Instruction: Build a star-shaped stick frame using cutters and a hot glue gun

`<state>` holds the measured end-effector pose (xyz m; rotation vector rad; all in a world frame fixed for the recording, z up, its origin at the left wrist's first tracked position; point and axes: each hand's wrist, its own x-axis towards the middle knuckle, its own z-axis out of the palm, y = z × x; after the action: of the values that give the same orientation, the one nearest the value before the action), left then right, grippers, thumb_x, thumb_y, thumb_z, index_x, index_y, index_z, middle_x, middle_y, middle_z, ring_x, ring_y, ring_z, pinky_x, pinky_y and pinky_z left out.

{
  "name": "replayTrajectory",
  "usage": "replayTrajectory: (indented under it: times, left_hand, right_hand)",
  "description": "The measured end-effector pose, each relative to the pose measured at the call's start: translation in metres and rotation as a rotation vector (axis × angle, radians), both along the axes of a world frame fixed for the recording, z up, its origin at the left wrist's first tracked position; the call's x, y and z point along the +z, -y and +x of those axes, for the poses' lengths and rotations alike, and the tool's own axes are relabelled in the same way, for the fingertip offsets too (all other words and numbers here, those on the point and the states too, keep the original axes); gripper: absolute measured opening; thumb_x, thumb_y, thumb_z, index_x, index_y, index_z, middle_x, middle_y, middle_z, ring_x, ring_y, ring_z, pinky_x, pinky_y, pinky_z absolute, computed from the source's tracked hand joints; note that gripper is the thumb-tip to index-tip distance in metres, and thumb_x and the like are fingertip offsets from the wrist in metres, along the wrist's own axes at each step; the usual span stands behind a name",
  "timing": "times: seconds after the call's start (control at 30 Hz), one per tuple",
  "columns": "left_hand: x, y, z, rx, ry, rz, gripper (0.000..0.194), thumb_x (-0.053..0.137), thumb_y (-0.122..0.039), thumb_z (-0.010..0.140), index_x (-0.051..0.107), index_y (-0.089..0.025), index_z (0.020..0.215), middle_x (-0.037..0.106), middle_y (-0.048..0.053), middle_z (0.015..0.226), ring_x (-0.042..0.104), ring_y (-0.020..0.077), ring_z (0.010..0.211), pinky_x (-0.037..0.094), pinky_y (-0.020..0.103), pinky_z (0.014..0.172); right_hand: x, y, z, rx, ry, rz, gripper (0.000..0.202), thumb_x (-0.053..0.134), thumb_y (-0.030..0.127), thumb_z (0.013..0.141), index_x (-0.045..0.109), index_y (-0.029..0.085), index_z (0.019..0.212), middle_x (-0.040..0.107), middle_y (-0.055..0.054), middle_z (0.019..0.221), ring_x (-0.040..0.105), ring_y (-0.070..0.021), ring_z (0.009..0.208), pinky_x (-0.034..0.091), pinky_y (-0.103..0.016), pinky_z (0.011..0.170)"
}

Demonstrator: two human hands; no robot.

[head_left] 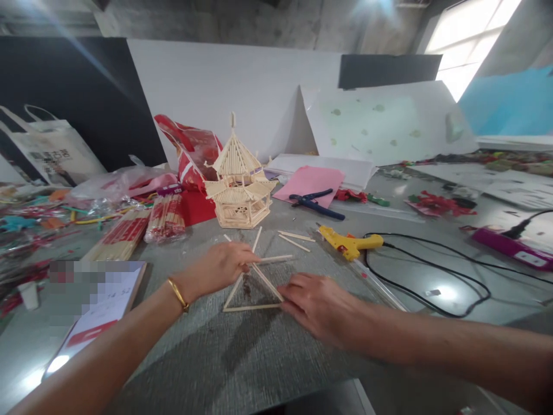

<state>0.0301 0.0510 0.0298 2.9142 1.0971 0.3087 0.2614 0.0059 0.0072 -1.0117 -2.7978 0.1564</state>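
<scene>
Pale wooden sticks (253, 308) form a triangular frame on the grey table in front of me. Fingers of my left hand (220, 265) are closed around sticks at its far corner, where several cross and stick out beyond it. My right hand (317, 302) pinches the frame's near right corner, its fingertips partly hiding the joint. Just beyond the frame lie a few loose sticks (296, 236). Behind my left hand stands a small pavilion model (235, 196) made of the same sticks, with a pointed roof.
Right of the loose sticks rests a yellow glue gun (348, 242), its black cable (432, 308) looped across the table. Blue-handled pliers (317, 204) lie partly on pink paper (306, 178). At left are bundled sticks (166, 219) and a booklet (103, 305). A purple power strip (514, 248) sits far right.
</scene>
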Motion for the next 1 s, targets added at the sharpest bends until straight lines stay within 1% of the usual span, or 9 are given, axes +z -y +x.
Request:
replayTrajectory:
  times: [0.1, 0.27, 0.37, 0.47, 0.53, 0.63, 0.8, 0.9, 1.0]
  left_hand:
    - [0.0, -0.001, -0.002, 0.017, 0.048, -0.056, 0.025, 0.049, -0.014, 0.087, 0.066, -0.021, 0.103, 0.067, 0.002, 0.089, 0.06, 0.0146, 0.082, 0.042, 0.024, 0.071]
    - [-0.006, -0.004, 0.002, 0.008, 0.042, -0.067, 0.023, 0.048, -0.011, 0.086, 0.069, -0.019, 0.093, 0.069, 0.002, 0.084, 0.06, 0.0138, 0.078, 0.041, 0.023, 0.069]
    - [-0.009, -0.005, 0.003, 0.028, 0.051, -0.074, 0.024, 0.048, -0.011, 0.085, 0.069, -0.02, 0.093, 0.069, 0.002, 0.084, 0.061, 0.014, 0.077, 0.041, 0.023, 0.068]
    - [-0.011, -0.007, 0.003, 0.049, 0.101, -0.105, 0.024, 0.049, -0.012, 0.084, 0.069, -0.02, 0.095, 0.07, 0.002, 0.088, 0.062, 0.0144, 0.08, 0.042, 0.023, 0.07]
    - [-0.011, -0.009, 0.004, 0.085, 0.154, -0.139, 0.023, 0.05, -0.014, 0.083, 0.069, -0.02, 0.096, 0.07, 0.002, 0.089, 0.062, 0.0143, 0.081, 0.042, 0.022, 0.072]
    - [-0.009, -0.009, 0.005, 0.197, 0.237, -0.182, 0.021, 0.052, -0.019, 0.083, 0.069, -0.019, 0.095, 0.07, 0.002, 0.088, 0.062, 0.0143, 0.077, 0.043, 0.023, 0.072]
    - [-0.001, -0.006, 0.005, 0.372, 0.347, -0.19, 0.023, 0.052, -0.026, 0.083, 0.069, -0.019, 0.096, 0.069, 0.002, 0.088, 0.062, 0.0139, 0.069, 0.044, 0.024, 0.069]
    - [0.003, -0.005, 0.001, 0.399, 0.363, -0.123, 0.022, 0.052, -0.026, 0.083, 0.068, -0.017, 0.095, 0.068, 0.003, 0.091, 0.062, 0.0152, 0.074, 0.044, 0.025, 0.072]
    - [0.004, -0.003, -0.006, 0.391, 0.293, -0.084, 0.021, 0.052, -0.025, 0.083, 0.069, -0.017, 0.09, 0.069, 0.004, 0.089, 0.061, 0.017, 0.079, 0.042, 0.026, 0.073]
  right_hand:
    - [0.01, -0.006, -0.009, -0.037, 0.08, 0.011, 0.031, 0.035, 0.027, 0.093, 0.064, 0.015, 0.09, 0.063, -0.008, 0.082, 0.058, -0.0174, 0.078, 0.043, -0.029, 0.071]
    - [0.022, -0.017, -0.028, -0.118, 0.143, -0.025, 0.028, 0.043, 0.032, 0.089, 0.064, 0.015, 0.088, 0.066, -0.009, 0.088, 0.061, -0.0203, 0.083, 0.043, -0.029, 0.072]
    - [0.022, -0.021, -0.037, -0.132, 0.202, -0.044, 0.026, 0.044, 0.03, 0.086, 0.064, 0.014, 0.084, 0.067, -0.009, 0.086, 0.062, -0.0218, 0.081, 0.042, -0.029, 0.067]
    - [0.016, -0.025, -0.04, -0.133, 0.239, -0.033, 0.026, 0.042, 0.027, 0.084, 0.064, 0.014, 0.08, 0.068, -0.009, 0.081, 0.063, -0.0215, 0.076, 0.04, -0.028, 0.062]
    - [0.012, -0.028, -0.04, -0.143, 0.254, -0.016, 0.026, 0.041, 0.026, 0.084, 0.064, 0.015, 0.078, 0.068, -0.009, 0.077, 0.063, -0.0209, 0.072, 0.038, -0.027, 0.058]
    - [0.009, -0.03, -0.038, -0.133, 0.256, 0.005, 0.026, 0.04, 0.024, 0.083, 0.064, 0.015, 0.077, 0.068, -0.009, 0.078, 0.063, -0.0205, 0.071, 0.036, -0.026, 0.055]
    - [0.015, -0.029, -0.035, -0.136, 0.254, -0.005, 0.025, 0.041, 0.024, 0.082, 0.065, 0.015, 0.077, 0.068, -0.008, 0.079, 0.063, -0.0195, 0.072, 0.035, -0.025, 0.055]
    - [0.02, -0.028, -0.033, -0.137, 0.245, -0.031, 0.027, 0.041, 0.026, 0.083, 0.066, 0.015, 0.077, 0.068, -0.008, 0.08, 0.063, -0.0191, 0.074, 0.035, -0.025, 0.057]
    - [0.023, -0.028, -0.031, -0.124, 0.21, -0.033, 0.028, 0.041, 0.03, 0.085, 0.065, 0.016, 0.081, 0.068, -0.008, 0.083, 0.062, -0.019, 0.076, 0.035, -0.025, 0.059]
